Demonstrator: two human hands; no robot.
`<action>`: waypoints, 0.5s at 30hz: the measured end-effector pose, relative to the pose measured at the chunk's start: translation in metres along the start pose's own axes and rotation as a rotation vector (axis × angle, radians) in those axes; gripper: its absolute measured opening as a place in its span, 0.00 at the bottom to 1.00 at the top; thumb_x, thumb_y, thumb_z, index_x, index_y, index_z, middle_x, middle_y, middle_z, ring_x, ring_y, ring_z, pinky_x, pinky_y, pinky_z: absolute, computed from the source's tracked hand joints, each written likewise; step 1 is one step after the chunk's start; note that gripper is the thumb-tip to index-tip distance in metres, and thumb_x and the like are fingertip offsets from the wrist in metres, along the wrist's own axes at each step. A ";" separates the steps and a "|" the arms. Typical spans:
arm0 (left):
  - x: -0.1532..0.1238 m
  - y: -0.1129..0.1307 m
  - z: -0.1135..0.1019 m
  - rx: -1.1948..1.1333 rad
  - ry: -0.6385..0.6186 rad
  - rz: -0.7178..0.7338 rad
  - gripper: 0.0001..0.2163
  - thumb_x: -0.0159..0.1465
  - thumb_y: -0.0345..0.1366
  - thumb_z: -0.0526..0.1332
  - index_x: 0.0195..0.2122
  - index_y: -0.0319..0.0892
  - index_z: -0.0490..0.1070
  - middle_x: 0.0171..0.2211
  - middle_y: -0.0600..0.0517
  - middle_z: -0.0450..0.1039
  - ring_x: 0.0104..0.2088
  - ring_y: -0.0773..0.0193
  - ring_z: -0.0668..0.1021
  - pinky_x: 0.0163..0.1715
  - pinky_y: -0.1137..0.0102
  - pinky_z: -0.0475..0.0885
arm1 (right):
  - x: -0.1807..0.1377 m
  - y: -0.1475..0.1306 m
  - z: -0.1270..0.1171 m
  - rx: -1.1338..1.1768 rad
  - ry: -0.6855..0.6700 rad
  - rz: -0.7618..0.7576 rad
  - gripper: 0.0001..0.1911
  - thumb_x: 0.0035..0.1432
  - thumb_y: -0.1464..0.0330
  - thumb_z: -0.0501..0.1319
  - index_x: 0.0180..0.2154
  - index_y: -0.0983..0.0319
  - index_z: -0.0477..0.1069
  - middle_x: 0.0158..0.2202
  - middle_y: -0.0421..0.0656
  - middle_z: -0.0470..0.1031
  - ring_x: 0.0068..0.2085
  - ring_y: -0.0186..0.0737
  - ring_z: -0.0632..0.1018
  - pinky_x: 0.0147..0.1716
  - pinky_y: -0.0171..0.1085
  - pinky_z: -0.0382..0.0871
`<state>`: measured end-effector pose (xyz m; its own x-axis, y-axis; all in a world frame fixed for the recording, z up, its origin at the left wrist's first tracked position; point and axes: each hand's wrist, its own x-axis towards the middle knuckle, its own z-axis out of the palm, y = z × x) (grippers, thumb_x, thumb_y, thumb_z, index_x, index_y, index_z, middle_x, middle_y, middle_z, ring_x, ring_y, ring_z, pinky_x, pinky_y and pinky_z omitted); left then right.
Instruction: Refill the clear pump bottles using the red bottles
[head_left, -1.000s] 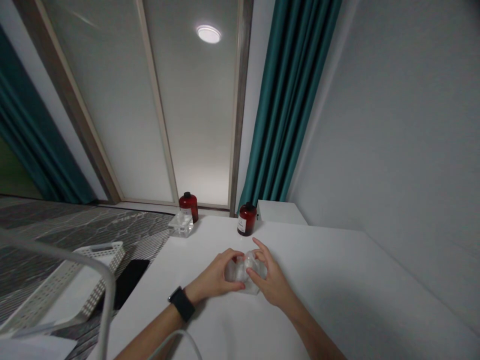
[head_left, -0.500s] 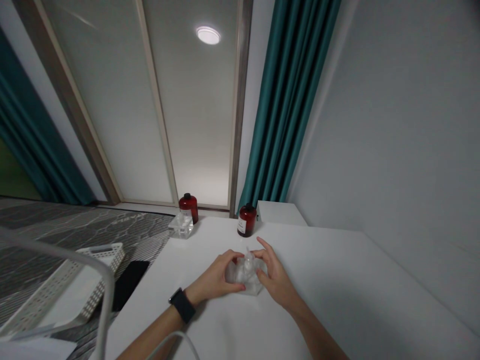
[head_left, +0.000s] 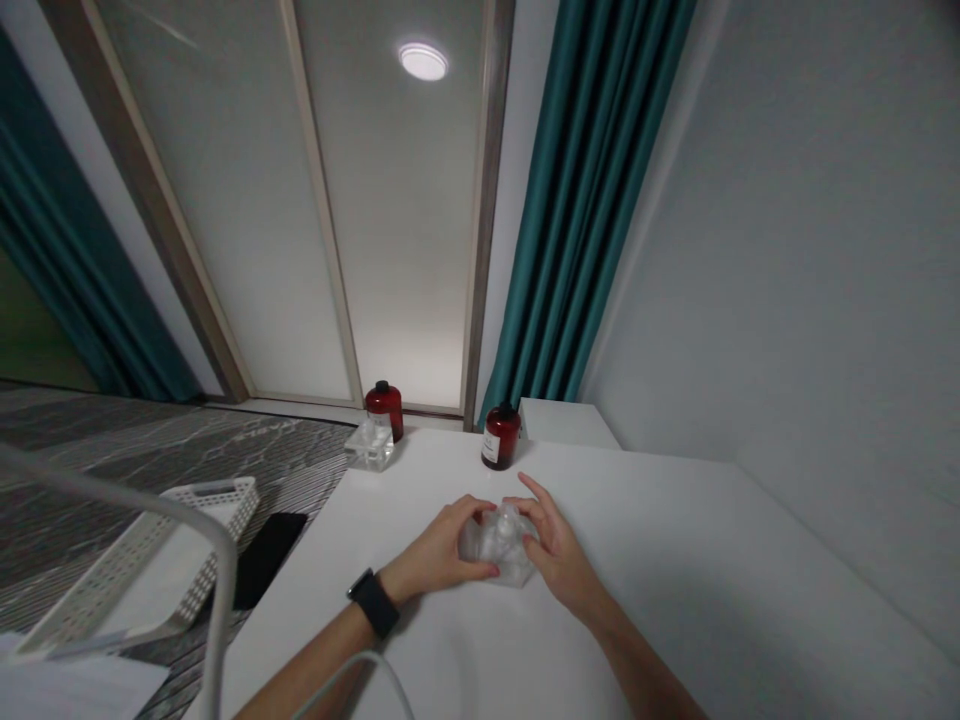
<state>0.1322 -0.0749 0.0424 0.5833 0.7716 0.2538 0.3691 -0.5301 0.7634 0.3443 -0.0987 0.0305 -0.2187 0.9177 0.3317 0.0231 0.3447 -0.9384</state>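
White table (head_left: 675,560) under me, pushed into a corner with teal curtains (head_left: 570,200) behind it and a frosted window panel catching the reflection of a ceiling light. Right in the middle of it all sits the clear plastic container (head_left: 501,545), and that's my landmark. It rests on the tabletop straight ahead of me, small and squat, no obvious long axis that I can make out, with something pale and see-through bunched inside or on top; too blurred to say which. My left hand (head_left: 439,555) is wrapped around the container's left side, thumb low along its front edge, fingers curled over the top. My right hand (head_left: 555,555) presses in from the container's right side, fingertips on it, index finger lifted and pointing away past its far edge. So both hands are closed onto the same thing, one on each flank, equally near, with the container dead centre between them. There's a dark watch (head_left: 373,603) on my left wrist, back toward me from the container. Beyond the container, near the table's far edge, stands a red bottle (head_left: 501,436) with a label. Farther left of that one, a second red bottle (head_left: 385,410) stands behind a clear cube (head_left: 370,446). Well off to the container's left, below the table, lies a white perforated basket (head_left: 142,560) with a black phone (head_left: 262,570) beside it.
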 end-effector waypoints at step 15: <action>0.000 0.000 0.000 -0.007 0.001 0.022 0.29 0.52 0.36 0.74 0.54 0.44 0.66 0.49 0.47 0.71 0.48 0.54 0.74 0.52 0.59 0.69 | 0.000 -0.006 0.004 -0.031 -0.005 -0.034 0.33 0.57 0.71 0.59 0.63 0.56 0.55 0.45 0.45 0.75 0.51 0.45 0.76 0.60 0.51 0.62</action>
<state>0.1320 -0.0748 0.0424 0.5904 0.7602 0.2711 0.3509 -0.5443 0.7620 0.3406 -0.1018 0.0359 -0.2243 0.9045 0.3628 0.0460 0.3817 -0.9231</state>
